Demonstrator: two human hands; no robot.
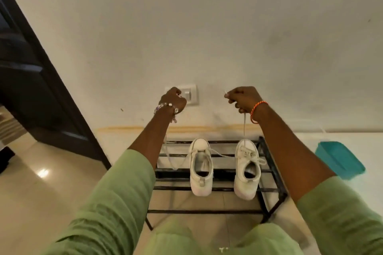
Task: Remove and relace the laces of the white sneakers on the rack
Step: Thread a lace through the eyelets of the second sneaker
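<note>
The right hand has its fingers curled tight round a white lace, the tip poking out past the fingertips, and the lace drops straight down from the fist toward the toe end of the right sneaker. The left hand is raised level with it, fingers curled too; a thin lace strand sags below that forearm and loops across to the left sneaker, though whether the fingers actually hold it I cannot tell. Two white sneakers stand side by side on the top bars of a black metal rack — long axes running away from the person, toes toward the wall, heels nearest the camera. The left one's eyelets look mostly empty with the tongue bare; the right one is laced, loose loops spilling over its side. One beaded bracelet sits on the left wrist, one orange thread band on the right — green sleeves behind both
</note>
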